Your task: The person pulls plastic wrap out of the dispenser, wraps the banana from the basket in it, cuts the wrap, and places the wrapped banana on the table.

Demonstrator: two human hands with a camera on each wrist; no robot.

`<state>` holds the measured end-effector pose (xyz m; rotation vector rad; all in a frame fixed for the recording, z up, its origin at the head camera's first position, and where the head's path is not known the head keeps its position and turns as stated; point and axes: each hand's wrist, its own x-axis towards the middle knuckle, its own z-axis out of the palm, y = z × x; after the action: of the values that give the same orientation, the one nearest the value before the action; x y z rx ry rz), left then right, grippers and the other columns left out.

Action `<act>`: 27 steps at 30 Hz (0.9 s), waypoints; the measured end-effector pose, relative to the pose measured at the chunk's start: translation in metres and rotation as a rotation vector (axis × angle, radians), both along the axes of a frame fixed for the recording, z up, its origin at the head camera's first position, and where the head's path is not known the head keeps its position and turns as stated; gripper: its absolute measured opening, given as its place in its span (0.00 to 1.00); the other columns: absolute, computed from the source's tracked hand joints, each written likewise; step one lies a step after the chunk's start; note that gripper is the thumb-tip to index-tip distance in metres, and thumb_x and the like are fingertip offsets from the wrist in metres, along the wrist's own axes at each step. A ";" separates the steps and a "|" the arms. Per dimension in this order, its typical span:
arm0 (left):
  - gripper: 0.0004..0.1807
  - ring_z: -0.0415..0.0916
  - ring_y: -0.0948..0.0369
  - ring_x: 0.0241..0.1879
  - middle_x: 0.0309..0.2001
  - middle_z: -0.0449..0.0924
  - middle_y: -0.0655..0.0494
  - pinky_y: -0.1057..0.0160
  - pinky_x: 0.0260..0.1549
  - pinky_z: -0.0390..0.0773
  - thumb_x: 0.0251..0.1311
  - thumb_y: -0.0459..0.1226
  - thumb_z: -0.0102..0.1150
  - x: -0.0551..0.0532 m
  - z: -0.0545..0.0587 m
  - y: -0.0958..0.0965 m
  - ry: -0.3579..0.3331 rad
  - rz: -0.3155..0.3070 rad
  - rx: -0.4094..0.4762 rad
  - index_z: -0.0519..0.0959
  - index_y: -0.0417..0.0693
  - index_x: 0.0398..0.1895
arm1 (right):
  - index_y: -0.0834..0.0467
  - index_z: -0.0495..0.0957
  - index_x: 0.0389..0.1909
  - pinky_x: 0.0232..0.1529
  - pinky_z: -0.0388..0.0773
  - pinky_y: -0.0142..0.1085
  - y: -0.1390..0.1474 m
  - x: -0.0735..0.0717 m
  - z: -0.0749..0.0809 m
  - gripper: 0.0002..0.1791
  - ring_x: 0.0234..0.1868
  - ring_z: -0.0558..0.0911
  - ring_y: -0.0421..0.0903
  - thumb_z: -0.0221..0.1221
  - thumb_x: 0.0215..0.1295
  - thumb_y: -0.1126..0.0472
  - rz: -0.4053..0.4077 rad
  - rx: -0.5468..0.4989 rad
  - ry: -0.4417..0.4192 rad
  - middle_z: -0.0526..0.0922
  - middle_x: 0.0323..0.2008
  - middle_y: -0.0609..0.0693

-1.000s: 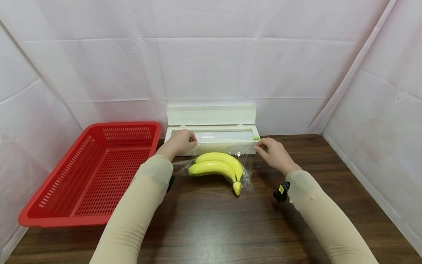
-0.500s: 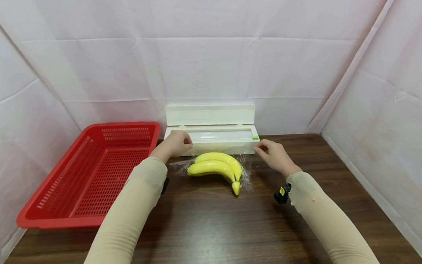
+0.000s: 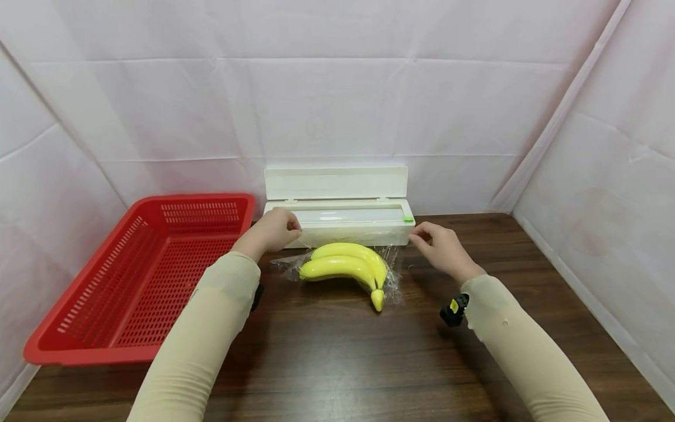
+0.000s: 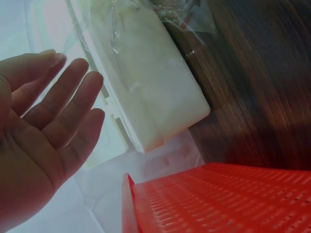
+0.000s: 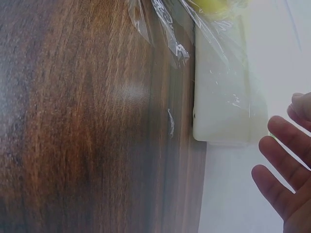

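A bunch of yellow bananas [image 3: 343,268] lies on the dark wooden table, with crumpled cling film [image 3: 392,281] around it. Behind it stands a white cling film box [image 3: 364,235], lid up, its roll showing inside. Clear film runs from the bananas up over the box's front. At the box's left end my left hand [image 3: 268,232] has thumb and index tips together, pinching the film; the other fingers are loosely bent. My right hand [image 3: 442,248] pinches in the same way at the right front corner. In the right wrist view, film [image 5: 167,29] hangs beside the box.
A red perforated basket [image 3: 79,355] stands left of the box, close to my left forearm. On the box's right end sits a green slider [image 3: 408,219]. White cloth walls [image 3: 327,105] enclose the table at the back and sides.
My left hand has moved a little to the left along the box's front. The right hand has stayed almost in place, and the bananas and box lie as before.
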<state>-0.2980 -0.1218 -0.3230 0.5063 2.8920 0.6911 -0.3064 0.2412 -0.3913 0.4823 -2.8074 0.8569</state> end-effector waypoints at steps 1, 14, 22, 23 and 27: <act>0.10 0.76 0.53 0.40 0.41 0.82 0.45 0.54 0.44 0.75 0.63 0.35 0.51 0.000 0.000 0.000 -0.004 0.001 -0.005 0.81 0.39 0.38 | 0.55 0.78 0.42 0.30 0.73 0.38 0.000 0.001 0.000 0.11 0.31 0.77 0.45 0.54 0.69 0.53 0.000 -0.002 0.003 0.82 0.35 0.52; 0.09 0.75 0.52 0.40 0.40 0.80 0.45 0.54 0.45 0.74 0.61 0.35 0.52 -0.001 -0.002 -0.008 0.045 0.014 -0.047 0.82 0.40 0.36 | 0.56 0.78 0.42 0.31 0.73 0.38 0.006 0.005 0.004 0.09 0.32 0.78 0.46 0.54 0.68 0.55 -0.017 -0.009 0.020 0.82 0.35 0.52; 0.09 0.76 0.51 0.42 0.42 0.80 0.44 0.53 0.46 0.74 0.61 0.35 0.53 0.000 -0.005 -0.013 0.059 0.020 -0.041 0.82 0.40 0.36 | 0.54 0.78 0.40 0.32 0.74 0.39 0.008 0.008 0.003 0.10 0.33 0.79 0.48 0.53 0.68 0.53 -0.013 -0.022 0.023 0.82 0.34 0.52; 0.09 0.76 0.51 0.43 0.42 0.80 0.44 0.53 0.46 0.74 0.61 0.35 0.53 0.000 -0.005 -0.014 0.064 0.020 -0.038 0.82 0.40 0.36 | 0.54 0.78 0.40 0.32 0.74 0.39 0.008 0.008 0.003 0.10 0.33 0.79 0.48 0.53 0.68 0.53 -0.012 -0.026 0.020 0.82 0.34 0.52; 0.09 0.77 0.51 0.43 0.42 0.80 0.44 0.53 0.46 0.75 0.60 0.34 0.52 -0.002 -0.006 -0.017 0.092 0.022 -0.017 0.82 0.40 0.36 | 0.54 0.78 0.40 0.31 0.73 0.38 0.008 0.008 0.003 0.11 0.32 0.78 0.48 0.53 0.68 0.52 -0.009 -0.035 0.015 0.82 0.34 0.52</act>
<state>-0.2995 -0.1388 -0.3288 0.5181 2.9903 0.6629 -0.2988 0.2491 -0.3884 0.4693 -2.7741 0.8948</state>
